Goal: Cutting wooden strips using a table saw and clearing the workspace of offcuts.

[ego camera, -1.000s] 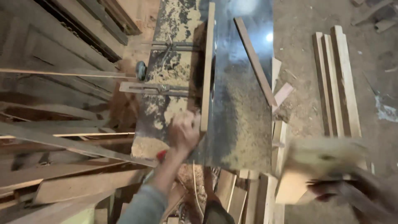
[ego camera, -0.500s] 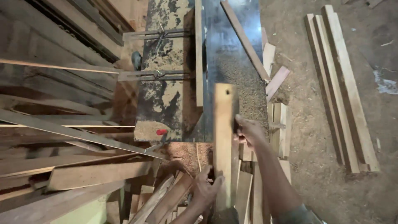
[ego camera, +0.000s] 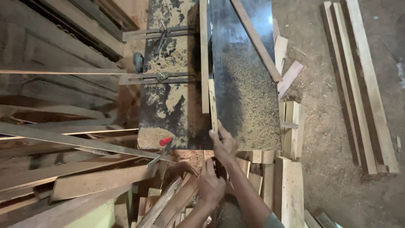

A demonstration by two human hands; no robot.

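Observation:
A narrow wooden strip stands on edge on the dark, sawdust-covered machine table, pressed against the long wooden fence. My right hand grips the strip at the table's near edge, fingers wrapped over its top. My left hand is just behind and below it, closed around the strip's near end, which is mostly hidden by the hand. Both forearms come in from the bottom of the view.
A long slat lies diagonally across the table. A red-tipped lever sticks out left of my hands. Loose boards pile up at left and below, offcuts beside the table, stacked planks on the dirt floor at right.
The board that my right hand brought in from the right now stands on edge against the fence and has slid forward. Both hands have closed in on its near end.

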